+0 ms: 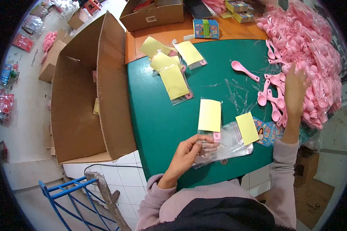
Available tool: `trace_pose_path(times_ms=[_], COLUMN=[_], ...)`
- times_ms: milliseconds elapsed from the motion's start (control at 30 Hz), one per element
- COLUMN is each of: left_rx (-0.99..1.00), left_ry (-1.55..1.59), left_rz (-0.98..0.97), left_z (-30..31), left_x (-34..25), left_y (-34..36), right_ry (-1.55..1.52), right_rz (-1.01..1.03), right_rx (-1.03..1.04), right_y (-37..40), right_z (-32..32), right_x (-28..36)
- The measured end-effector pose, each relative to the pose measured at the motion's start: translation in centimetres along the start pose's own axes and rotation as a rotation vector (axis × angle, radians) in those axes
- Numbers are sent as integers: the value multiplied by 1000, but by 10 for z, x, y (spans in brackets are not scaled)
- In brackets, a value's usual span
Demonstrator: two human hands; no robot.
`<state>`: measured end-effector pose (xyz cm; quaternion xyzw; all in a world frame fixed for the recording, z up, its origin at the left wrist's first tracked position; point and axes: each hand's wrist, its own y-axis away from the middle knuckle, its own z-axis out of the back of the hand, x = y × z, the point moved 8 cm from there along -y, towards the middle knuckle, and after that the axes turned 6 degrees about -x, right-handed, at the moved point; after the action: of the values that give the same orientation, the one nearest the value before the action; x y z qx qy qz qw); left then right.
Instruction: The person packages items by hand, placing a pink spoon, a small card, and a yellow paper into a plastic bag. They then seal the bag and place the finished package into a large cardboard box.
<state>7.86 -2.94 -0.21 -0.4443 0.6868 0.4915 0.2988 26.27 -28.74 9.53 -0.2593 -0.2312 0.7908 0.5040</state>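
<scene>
My left hand (191, 152) is closed, thumb against fingers, at the lower edge of a clear plastic bag. The bag holds a yellow card (209, 115) and a pink measuring spoon, of which only the handle end (216, 136) shows. Under it lies a stack of clear plastic bags (235, 148). Over the edge of the pink spoon heap (312, 57), my right hand (296, 90) is stretched out, fingers apart and slightly blurred; I see nothing held in it. Loose pink spoons (275, 98) lie just left of that hand, and a single spoon (245, 71) sits farther left.
Several bagged yellow cards (173, 81) lie at the table's back left. Another yellow card (247, 128) overlaps blue printed cards (264, 133). A large cardboard box (117, 92) stands against the left edge, with a blue metal frame (71, 194) below. Blue card packs (206, 29) sit behind.
</scene>
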Motion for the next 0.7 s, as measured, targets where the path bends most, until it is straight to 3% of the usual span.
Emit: trace_pose_path(times_ms=[67, 133, 233, 300, 433, 500, 533, 600, 633, 700], left_rx=[26, 19, 88, 132, 51, -2, -4, -26, -59, -81], left_ry=[-11, -4, 36, 29, 156, -373, -372, -601, -594, -614], left_rz=[-57, -45, -15, -82, 8, -125, -123, -223, -242, -282], left_z=[-3, -3, -11, -14, -6, 1, 1, -4, -1, -1], left_x=[-6, -3, -2, -9, -7, -6, -6, -12, -10, -12], left_y=[0, 1, 2, 5, 5, 2, 2, 2, 1, 1], right_ry=[-594, -996, -1080, -1193, -1293, -1325, -1326, -1448, -1447, -1648], right_rz=[-502, 73, -37, -161, -352, -379, -379, -642, -644, -873], right_rx=[395, 449, 556, 556, 517, 583, 587, 619, 617, 719], right_y=[15, 15, 55, 71, 80, 86, 90, 104, 108, 125], right_z=[5, 43, 48, 42, 39, 36, 35, 21, 19, 8], right_x=[18, 115, 167, 171, 164, 166, 167, 163, 164, 170])
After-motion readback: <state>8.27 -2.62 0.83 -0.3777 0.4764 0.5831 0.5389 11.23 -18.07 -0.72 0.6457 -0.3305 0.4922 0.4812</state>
